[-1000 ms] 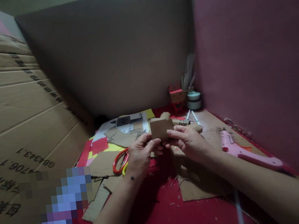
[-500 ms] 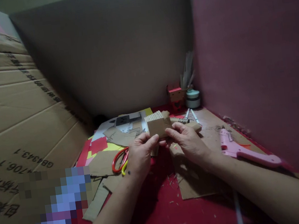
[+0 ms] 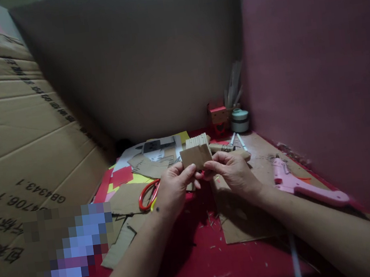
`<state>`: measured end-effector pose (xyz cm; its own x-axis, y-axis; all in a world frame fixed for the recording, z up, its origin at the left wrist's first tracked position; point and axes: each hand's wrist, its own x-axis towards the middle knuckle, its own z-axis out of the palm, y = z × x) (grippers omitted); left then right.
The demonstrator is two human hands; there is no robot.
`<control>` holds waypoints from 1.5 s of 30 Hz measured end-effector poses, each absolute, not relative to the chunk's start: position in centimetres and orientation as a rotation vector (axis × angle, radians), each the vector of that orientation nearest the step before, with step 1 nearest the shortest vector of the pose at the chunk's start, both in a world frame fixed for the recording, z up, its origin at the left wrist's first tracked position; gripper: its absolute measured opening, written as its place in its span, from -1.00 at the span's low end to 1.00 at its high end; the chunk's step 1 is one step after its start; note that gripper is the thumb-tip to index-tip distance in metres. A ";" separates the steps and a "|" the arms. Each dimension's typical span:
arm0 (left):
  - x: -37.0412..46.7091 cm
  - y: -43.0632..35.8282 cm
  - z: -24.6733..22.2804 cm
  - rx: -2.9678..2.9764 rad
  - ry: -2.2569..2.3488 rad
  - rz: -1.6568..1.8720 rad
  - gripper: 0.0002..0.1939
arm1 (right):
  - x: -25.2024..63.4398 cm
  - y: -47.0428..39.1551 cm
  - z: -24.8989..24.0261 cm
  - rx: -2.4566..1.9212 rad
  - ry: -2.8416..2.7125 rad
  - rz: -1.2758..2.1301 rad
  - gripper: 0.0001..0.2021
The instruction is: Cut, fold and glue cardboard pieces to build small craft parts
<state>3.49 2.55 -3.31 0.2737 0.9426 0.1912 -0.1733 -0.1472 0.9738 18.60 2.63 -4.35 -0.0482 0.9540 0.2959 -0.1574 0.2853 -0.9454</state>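
Between both hands I hold a small brown cardboard piece with a strip of exposed corrugated ridges along its top. My left hand pinches its lower left corner, thumb on the near face. At the lower right corner, my right hand grips it the same way. A bit of red shows between the fingertips beneath the piece; what it is I cannot make out. Scissors with red and yellow handles lie beside my left hand, partly hidden by it.
A pink glue gun rests at the right. Behind stand a small cardboard figure and a pale green lidded jar. Cardboard scraps and coloured paper lie at left. A flat cardboard sheet sits under my right arm.
The cardboard piece has turned slightly in my fingers, its near face now tilted and its ridged strip shifted right. Both hands keep nearly the same place.
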 end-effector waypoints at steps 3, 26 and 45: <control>3.7 2.3 -3.0 1.368 0.853 1.194 -0.83 | 18.6 2.6 -4.6 -0.880 -1.319 1.007 -0.81; 4.5 2.2 -2.2 1.252 0.846 1.305 -0.85 | 18.0 2.6 -4.6 -0.700 -1.091 1.210 -0.70; 4.3 2.6 -2.4 1.126 0.844 1.351 -0.73 | 18.0 2.6 -4.3 -0.701 -1.055 1.238 -0.71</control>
